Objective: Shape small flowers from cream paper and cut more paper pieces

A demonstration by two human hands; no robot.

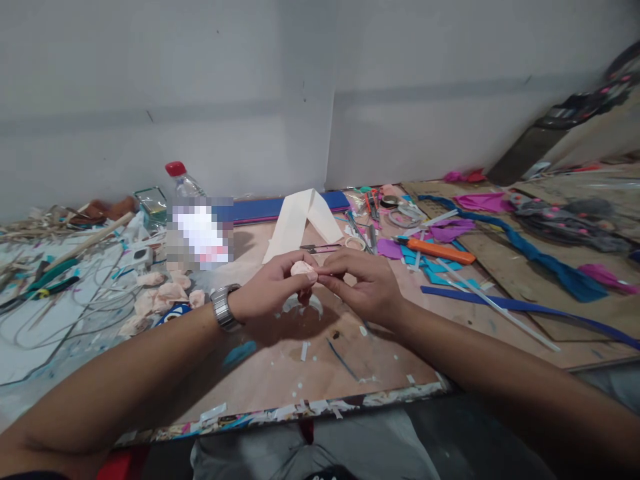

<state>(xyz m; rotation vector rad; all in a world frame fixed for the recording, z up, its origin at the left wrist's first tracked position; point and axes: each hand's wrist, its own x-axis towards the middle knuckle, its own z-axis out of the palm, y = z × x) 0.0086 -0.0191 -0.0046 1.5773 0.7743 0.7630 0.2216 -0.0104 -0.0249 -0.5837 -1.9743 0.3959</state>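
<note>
A small peach crepe-paper ball (303,268), rounded and crumpled, is held above the table in front of me. My left hand (273,287), with a metal watch on the wrist, has its fingers wrapped round it. From the other side my right hand (363,283) pinches at the ball's right edge, and the fingertips of both hands meet there. Several similar peach paper balls (167,293) lie to the left of my left wrist. Just behind the hands are a pair of small dark snips (320,249) and a folded cream paper strip (295,223).
A red-capped bottle (185,180) stands at the back left, near green-handled pliers (50,280) and loose wire. At right lie an orange utility knife (443,251), blue paper scraps and a blue strip (520,305). The table's front edge (300,415) is close to my lap.
</note>
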